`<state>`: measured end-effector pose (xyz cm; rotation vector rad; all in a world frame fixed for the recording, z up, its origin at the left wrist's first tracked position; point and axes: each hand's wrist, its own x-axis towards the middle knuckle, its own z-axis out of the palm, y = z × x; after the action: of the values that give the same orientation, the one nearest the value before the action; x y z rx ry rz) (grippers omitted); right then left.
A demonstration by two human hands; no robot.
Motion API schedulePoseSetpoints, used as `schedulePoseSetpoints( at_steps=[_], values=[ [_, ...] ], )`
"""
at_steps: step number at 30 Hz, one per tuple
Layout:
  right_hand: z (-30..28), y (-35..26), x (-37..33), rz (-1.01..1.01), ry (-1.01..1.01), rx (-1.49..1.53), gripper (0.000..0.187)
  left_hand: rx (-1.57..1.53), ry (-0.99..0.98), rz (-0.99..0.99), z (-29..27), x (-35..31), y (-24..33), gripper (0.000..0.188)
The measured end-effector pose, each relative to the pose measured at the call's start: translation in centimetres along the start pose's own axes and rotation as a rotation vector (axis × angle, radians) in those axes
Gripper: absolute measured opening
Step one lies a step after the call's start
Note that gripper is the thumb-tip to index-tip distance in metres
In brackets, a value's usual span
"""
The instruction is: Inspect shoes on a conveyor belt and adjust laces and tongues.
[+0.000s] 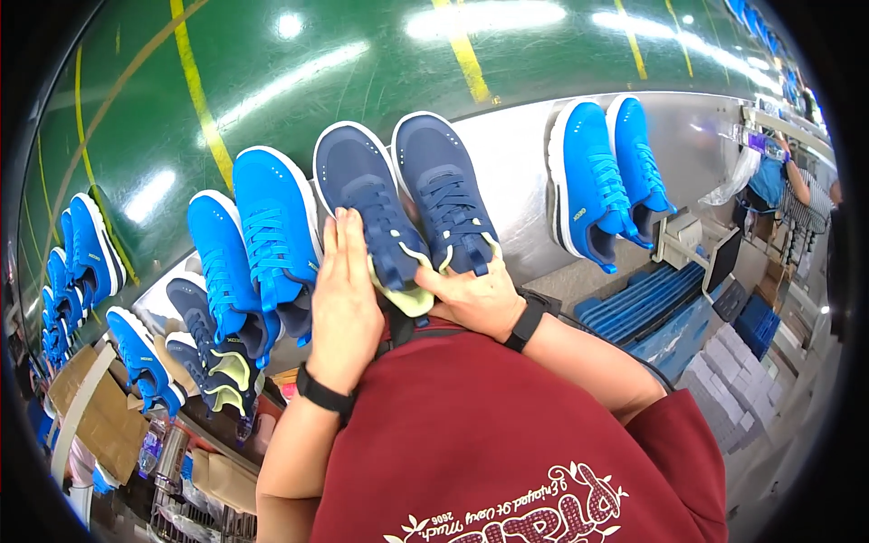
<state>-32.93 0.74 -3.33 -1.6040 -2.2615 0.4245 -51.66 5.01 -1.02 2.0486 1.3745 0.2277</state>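
Observation:
Two navy sneakers with white soles and pale green lining stand side by side in front of me, toes pointing away. My left hand lies with straight fingers along the outer side of the left navy sneaker; its thumb is hidden. At the heel of the right navy sneaker, my right hand is closed round the back, its thumb reaching toward the left shoe's collar. Just left of my left hand stand two bright blue sneakers, the nearer one beside the navy pair and another further left.
A pair of blue sneakers stands to the right on the metal table edge. Beyond runs a green surface with yellow lines. More navy and blue shoes sit at left. Blue trays and grey stacks lie lower right.

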Motion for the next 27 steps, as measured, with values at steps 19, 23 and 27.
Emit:
schedulePoseSetpoints(
  at_steps=[19, 23, 27],
  values=[
    [-0.1, 1.4, -0.1, -0.19, -0.2, 0.181, 0.034, -0.181, 0.148, -0.318, 2.3, -1.0, 2.1, 0.073],
    [-0.1, 2.4, -0.2, -0.235, -0.15, 0.192, 0.036, 0.227, 0.295, -0.132, 0.6, 0.3, 2.9, 0.059],
    [1.2, 2.6, -0.4, -0.329, -0.089, 0.1, 0.041, 0.137, 0.314, 0.219, 1.4, 4.6, 6.4, 0.048]
  ],
)
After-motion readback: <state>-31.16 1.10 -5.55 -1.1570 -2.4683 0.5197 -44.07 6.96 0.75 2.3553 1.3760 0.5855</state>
